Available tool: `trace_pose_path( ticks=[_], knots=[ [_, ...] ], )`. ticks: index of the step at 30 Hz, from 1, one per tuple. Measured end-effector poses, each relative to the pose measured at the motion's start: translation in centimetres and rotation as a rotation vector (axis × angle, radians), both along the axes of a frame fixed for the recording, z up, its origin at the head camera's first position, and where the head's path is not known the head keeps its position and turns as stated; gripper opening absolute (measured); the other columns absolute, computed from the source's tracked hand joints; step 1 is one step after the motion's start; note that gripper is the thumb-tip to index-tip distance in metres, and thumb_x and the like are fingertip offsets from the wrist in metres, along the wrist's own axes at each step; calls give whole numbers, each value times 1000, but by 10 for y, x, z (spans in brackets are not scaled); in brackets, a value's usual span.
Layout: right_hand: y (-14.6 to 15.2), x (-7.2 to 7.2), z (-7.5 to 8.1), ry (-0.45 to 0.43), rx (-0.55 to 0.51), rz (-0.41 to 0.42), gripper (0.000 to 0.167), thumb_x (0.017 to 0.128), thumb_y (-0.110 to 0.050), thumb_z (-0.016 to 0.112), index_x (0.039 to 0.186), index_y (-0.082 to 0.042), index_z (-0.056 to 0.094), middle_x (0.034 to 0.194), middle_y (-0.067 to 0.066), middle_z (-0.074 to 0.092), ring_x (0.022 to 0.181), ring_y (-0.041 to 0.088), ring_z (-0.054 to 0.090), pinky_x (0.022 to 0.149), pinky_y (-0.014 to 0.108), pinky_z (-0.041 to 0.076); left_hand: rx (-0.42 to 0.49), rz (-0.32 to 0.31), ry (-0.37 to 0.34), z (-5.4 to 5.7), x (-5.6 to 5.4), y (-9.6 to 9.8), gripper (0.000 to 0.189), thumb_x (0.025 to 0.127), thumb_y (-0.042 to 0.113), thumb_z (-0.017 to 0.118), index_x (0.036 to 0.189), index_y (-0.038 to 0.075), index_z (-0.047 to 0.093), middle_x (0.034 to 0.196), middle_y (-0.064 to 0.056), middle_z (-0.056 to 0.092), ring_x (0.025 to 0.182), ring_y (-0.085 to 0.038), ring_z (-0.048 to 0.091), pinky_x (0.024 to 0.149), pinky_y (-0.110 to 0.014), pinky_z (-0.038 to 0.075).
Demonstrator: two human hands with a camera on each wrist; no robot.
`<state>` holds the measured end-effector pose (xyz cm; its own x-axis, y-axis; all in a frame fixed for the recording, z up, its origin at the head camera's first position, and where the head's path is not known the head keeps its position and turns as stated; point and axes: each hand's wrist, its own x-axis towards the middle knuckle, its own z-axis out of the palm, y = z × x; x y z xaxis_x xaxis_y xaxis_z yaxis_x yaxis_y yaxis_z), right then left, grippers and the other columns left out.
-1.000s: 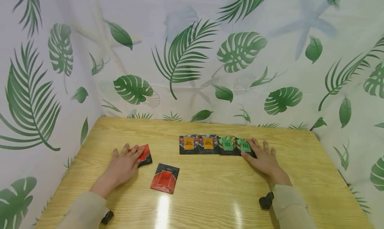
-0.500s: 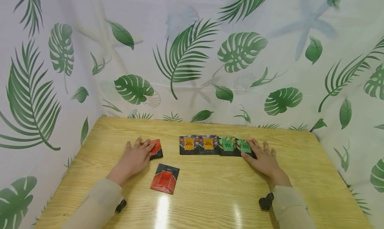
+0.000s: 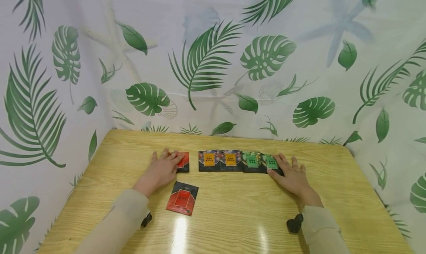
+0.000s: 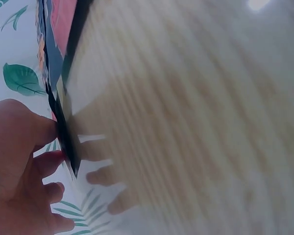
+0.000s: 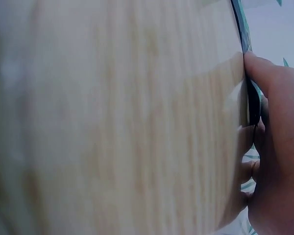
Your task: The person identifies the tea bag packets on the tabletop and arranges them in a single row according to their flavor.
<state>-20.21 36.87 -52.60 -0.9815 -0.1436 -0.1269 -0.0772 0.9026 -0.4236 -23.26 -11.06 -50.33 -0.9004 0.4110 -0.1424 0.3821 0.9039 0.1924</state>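
My left hand (image 3: 162, 171) lies over the left part of a red and black packet (image 3: 184, 162), its outstretched fingers resting on top. In the left wrist view the thumb touches the dark near edge of that packet (image 4: 64, 137). At the right end of a row of packets, my right hand (image 3: 293, 176) rests its fingers on a green-labelled packet (image 3: 271, 163), partly covering it. The right wrist view has the thumb at that packet's edge (image 5: 254, 100). A second red packet (image 3: 182, 198) lies slightly turned, closer to me than the row.
Left of the green-labelled packets, two with orange labels (image 3: 209, 160) continue the row, edges overlapping. All lie on a wooden table (image 3: 239, 213). A leaf-print cloth (image 3: 213, 73) hangs behind and at both sides. Black devices (image 3: 294, 223) sit at the wrists.
My left hand has slid the red packet rightward and slightly away from me, toward the row, and the packet has turned straighter. My right hand and the other packets have stayed put.
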Motion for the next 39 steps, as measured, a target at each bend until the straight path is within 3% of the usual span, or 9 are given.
trace_pose_path(
  ticks=[25, 39],
  knots=[
    [1, 1, -2, -7, -1, -1, 85, 105, -62, 49, 170, -14, 22, 178, 19, 10, 157, 62, -9, 116, 84, -11, -38, -3, -36, 0, -8, 24, 52, 112, 25, 43, 164, 19, 41, 173, -10, 32, 162, -44, 21, 124, -77, 17],
    [-2, 1, 3, -6, 5, -5, 85, 105, -61, 51, 169, -13, 24, 177, 20, 12, 157, 62, -7, 117, 83, -9, -46, -25, -20, 2, -8, 31, 51, 112, 24, 43, 164, 20, 42, 172, -10, 33, 161, -45, 23, 123, -78, 18]
  ],
)
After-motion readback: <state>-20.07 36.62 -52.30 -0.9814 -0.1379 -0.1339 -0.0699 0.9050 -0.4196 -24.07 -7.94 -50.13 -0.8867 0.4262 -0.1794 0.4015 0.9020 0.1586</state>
